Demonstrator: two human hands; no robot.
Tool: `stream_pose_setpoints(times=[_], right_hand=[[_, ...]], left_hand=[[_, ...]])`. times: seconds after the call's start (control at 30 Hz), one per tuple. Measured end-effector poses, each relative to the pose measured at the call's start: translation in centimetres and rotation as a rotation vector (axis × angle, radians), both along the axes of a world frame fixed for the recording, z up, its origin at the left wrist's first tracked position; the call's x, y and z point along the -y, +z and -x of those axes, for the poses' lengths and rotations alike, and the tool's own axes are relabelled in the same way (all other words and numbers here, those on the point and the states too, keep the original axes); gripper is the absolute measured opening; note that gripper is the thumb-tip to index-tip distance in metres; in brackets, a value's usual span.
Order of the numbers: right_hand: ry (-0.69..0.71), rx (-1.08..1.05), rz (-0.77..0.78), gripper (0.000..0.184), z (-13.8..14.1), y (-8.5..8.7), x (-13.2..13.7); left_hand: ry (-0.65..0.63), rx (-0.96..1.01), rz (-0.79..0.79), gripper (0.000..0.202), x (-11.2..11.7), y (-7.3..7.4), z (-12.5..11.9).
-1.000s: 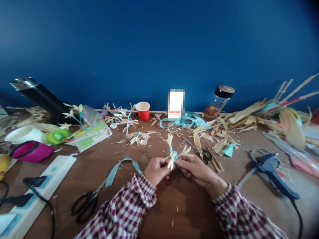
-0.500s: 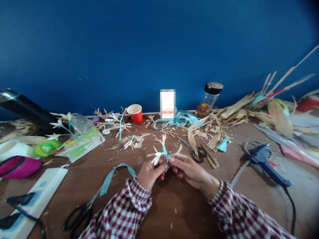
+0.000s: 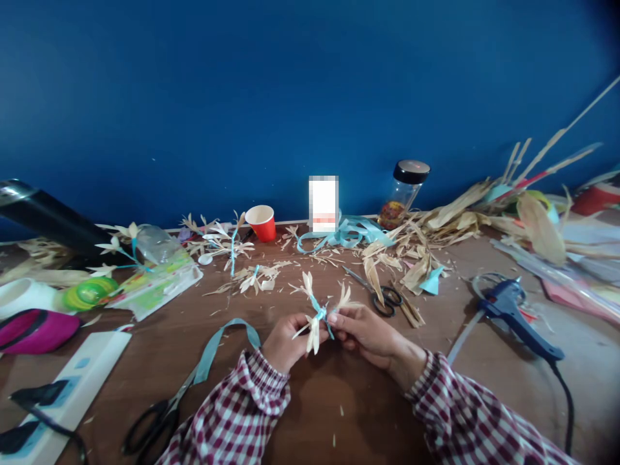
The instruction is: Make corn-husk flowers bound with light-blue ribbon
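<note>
Both my hands meet over the brown table near its front middle. My left hand [image 3: 285,341] and my right hand [image 3: 364,330] are closed on a small flower of pale dried husk strips [image 3: 316,309] tied with light blue ribbon. Its petals fan out above and below my fingers. A loose light blue ribbon [image 3: 223,342] curls on the table left of my left wrist. Both sleeves are red and white check.
Black scissors [image 3: 157,420] lie front left, smaller scissors [image 3: 382,298] just beyond my right hand. A blue glue gun [image 3: 516,315] with cord lies right. Husk scraps [image 3: 426,255], a red cup [image 3: 262,221], a jar [image 3: 405,191], a power strip [image 3: 77,381] and finished husk flowers [image 3: 227,240] crowd the table.
The husk flower has turned between my fingers; one bunch of petals now hangs below them. My hands stayed near the same spot. The view drifted slightly.
</note>
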State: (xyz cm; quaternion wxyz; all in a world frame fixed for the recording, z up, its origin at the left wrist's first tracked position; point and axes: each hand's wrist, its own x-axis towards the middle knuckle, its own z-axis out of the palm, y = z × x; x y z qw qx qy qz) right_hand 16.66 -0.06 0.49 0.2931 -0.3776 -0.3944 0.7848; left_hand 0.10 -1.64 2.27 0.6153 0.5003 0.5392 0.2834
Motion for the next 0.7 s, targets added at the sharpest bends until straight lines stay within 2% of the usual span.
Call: stream_pose_setpoints(times=[0.2, 0.47, 0.7], right_hand=[[-0.019, 0.045, -0.01, 0.03, 0.1, -0.3, 0.0], [-0.03, 0.182, -0.146, 0.03, 0.0, 0.3, -0.1], [-0.034, 0.264, -0.257, 0.032, 0.1, 0.3, -0.2]], left_hand=[[0.04, 0.06, 0.028, 0.022, 0.1, -1.3, 0.1], [-0.037, -0.088, -0.107, 0.027, 0.2, 0.4, 0.0], [-0.128, -0.12, -0.166, 0.026, 0.1, -0.1, 0.7]])
